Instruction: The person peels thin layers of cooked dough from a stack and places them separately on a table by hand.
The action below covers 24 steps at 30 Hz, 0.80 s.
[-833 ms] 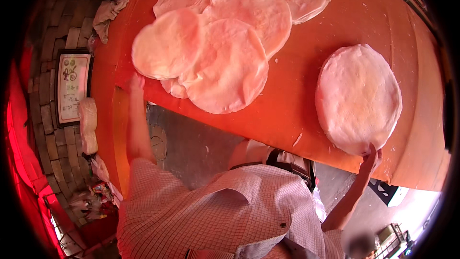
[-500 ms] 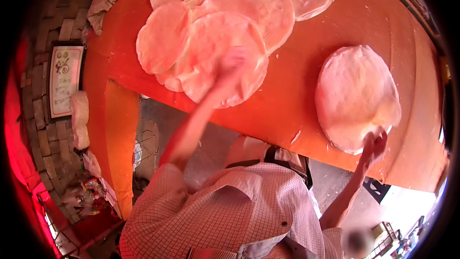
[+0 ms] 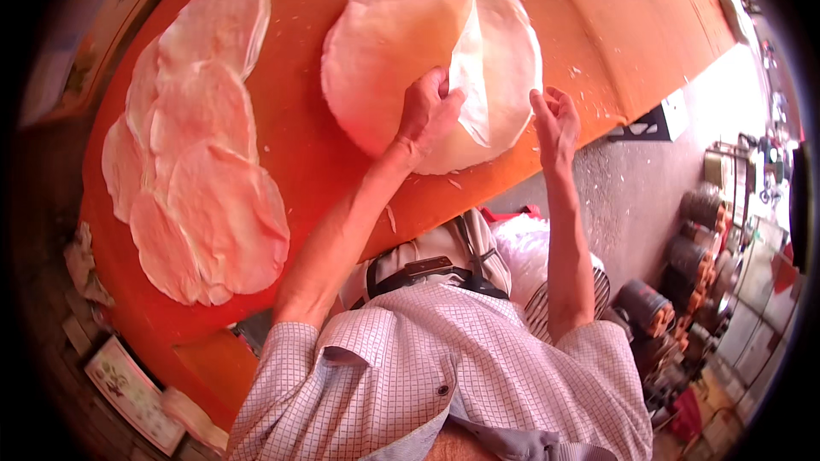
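A round stack of thin, pale flatbread sheets (image 3: pixel 376 60) lies on the orange tabletop in front of me. My left hand (image 3: pixel 429 113) is closed, pinching the edge of the top flatbread sheet (image 3: pixel 470 77). That sheet is partly peeled from the stack and folded back toward the left, its white underside showing along the fold. At the stack's right rim, my right hand (image 3: pixel 557 124) has its fingers loosely curled and apart, with nothing visible in them. To the left lie several overlapping flatbread sheets (image 3: pixel 205 119) in a long spread.
The orange table (image 3: pixel 299 0) has its near edge just in front of my body. Small dough scraps dot its surface. On the floor at right stand several dark cylinders (image 3: pixel 645 307) and a metal rack (image 3: pixel 726 162). A framed picture (image 3: pixel 132 393) is at lower left.
My view has turned right, toward the round stack. My left hand has moved from the spread sheets to the stack and taken hold of the top sheet, which is now partly lifted.
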Tool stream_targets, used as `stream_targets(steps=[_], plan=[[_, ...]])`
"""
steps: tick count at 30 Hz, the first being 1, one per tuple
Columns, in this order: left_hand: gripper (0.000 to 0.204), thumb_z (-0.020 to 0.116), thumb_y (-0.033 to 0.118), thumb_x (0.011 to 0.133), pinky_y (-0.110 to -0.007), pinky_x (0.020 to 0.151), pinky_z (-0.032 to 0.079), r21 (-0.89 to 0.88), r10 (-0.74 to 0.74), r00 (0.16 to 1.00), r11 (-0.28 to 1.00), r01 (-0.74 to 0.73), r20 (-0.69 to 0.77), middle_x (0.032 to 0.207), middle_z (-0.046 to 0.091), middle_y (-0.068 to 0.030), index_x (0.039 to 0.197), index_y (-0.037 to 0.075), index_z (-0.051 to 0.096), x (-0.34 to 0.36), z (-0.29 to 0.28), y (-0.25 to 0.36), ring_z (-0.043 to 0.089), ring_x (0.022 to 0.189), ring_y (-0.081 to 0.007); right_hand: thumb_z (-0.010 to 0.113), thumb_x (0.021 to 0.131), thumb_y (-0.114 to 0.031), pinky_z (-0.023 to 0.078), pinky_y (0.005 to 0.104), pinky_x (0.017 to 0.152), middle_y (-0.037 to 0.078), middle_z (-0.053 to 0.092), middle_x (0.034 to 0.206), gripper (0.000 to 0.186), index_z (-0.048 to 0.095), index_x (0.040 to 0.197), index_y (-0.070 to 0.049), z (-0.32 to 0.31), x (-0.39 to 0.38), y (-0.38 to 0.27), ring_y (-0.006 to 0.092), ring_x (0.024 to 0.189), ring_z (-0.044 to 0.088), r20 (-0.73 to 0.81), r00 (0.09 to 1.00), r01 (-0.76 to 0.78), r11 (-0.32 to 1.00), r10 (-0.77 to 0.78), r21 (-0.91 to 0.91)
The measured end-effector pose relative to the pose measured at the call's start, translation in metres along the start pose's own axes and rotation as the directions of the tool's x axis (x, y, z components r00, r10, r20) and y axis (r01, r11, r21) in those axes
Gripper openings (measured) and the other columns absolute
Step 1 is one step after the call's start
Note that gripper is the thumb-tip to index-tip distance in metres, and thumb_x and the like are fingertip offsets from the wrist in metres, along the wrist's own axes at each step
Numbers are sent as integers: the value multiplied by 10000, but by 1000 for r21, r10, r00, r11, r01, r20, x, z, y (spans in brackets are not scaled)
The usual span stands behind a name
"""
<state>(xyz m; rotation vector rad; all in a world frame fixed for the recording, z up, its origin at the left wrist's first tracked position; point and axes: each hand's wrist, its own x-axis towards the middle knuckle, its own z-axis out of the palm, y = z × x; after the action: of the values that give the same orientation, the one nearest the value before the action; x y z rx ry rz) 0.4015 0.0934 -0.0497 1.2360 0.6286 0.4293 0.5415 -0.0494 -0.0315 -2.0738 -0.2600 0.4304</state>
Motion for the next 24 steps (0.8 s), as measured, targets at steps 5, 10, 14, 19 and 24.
stream_targets(steps=[5,10,14,19,24], plan=[[579,715,242,747,-368,804,496,440,244,968,863,-247,65,1033,612,-193,1195,-63,512,-18,42,3,614,943,-294,626,840,-207,506,278,604,73,585,822,303,567,1043,10,-16,22,33,170,689,589,356,857,-513,677,372,528],[749,769,339,690,-417,873,465,772,318,927,532,-349,200,1111,570,-235,1254,-55,474,-27,56,12,553,1070,-358,570,896,-173,517,251,585,102,581,803,196,540,987,-2,-7,33,33,163,645,575,579,770,-633,432,268,643],[629,710,189,717,-430,826,486,768,392,910,539,-346,134,1092,588,-242,1254,-42,477,-20,58,-3,598,991,-372,546,920,-209,523,250,589,116,594,801,202,532,965,-13,-7,30,-3,163,667,593,636,752,-632,459,170,624],[485,614,73,728,-432,712,524,696,264,961,675,-243,79,970,633,-215,1197,-1,514,-16,32,3,633,831,-390,536,911,-411,546,320,671,144,623,916,449,514,1159,-37,-1,23,-7,227,767,641,608,774,-530,707,177,468],[260,557,34,718,-492,632,500,792,469,881,514,-329,61,791,623,-223,977,4,556,-21,61,23,614,744,-412,469,923,-481,534,316,694,113,636,1033,476,534,1172,-81,10,7,-4,200,809,645,619,776,-524,672,122,524]])
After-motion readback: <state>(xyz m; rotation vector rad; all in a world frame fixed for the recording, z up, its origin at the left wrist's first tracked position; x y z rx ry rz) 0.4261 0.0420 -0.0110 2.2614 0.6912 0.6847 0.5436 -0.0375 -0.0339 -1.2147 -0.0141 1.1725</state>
